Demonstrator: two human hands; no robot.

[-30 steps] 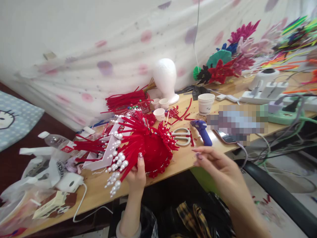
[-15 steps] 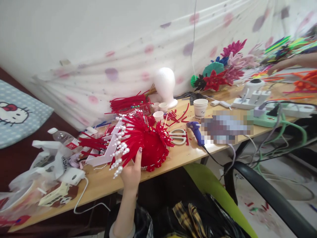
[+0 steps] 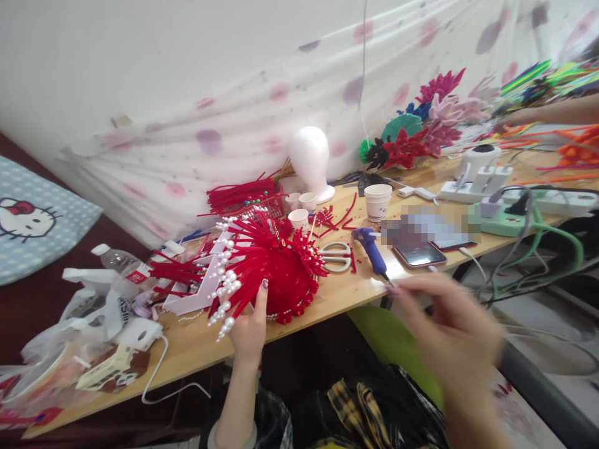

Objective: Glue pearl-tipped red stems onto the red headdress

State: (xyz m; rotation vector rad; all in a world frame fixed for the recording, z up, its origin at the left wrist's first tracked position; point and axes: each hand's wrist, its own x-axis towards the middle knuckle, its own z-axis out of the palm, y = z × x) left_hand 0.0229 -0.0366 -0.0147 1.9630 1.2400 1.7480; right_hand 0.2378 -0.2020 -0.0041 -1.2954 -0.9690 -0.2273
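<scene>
A red headpiece [image 3: 285, 280] with fringes tipped in white pearls rests at the table's front edge. My left hand [image 3: 250, 324] grips its lower left side, thumb on top and the other fingers hidden beneath. My right hand [image 3: 444, 324], blurred by motion, is raised in front of the table edge. Its thumb and forefinger come close together near the cord of a blue glue gun [image 3: 372, 251]; whether they hold anything is too smeared to tell. White-handled scissors [image 3: 336, 257] lie between the headpiece and the glue gun.
Behind stand a white foam head [image 3: 311, 159] and paper cups [image 3: 378, 202]. Phones [image 3: 420, 252] and power strips [image 3: 500, 221] are at the right. Plastic bags and a bottle [image 3: 119, 262] crowd the left. Another person's arm [image 3: 552, 112] reaches in at the far right.
My right hand has come into view from the lower right. My left hand keeps its grip on the headpiece. The other person's hand has moved slightly left.
</scene>
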